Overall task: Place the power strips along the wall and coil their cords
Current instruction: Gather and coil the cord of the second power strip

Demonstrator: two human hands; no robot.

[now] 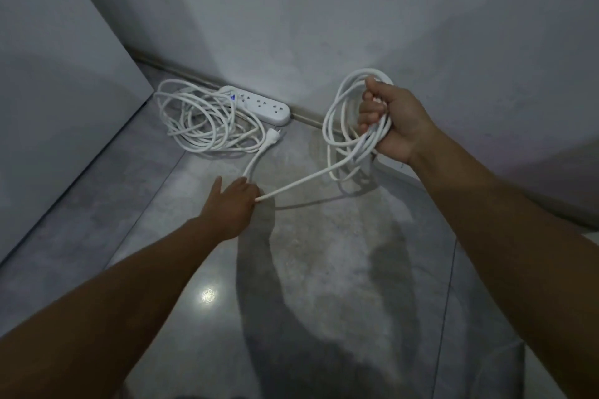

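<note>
1. Wall (324, 10) fills the upper frame and meets the grey floor (324, 253) along a dark skirting.
2. Loose cord heap (194, 120) lies on the floor left of centre, touching the white power strip (265, 107) (which sits against the skirting).
3. Coiled cord (337, 126) hangs right of centre, its loops clasped by the curled fingers of the right hand (395, 123).
4. Left hand (233, 207), lower centre, grips the same cord's tail, fingers wrapped round it.
5. Plug (272, 137) ends that tail, just below the strip.
</note>
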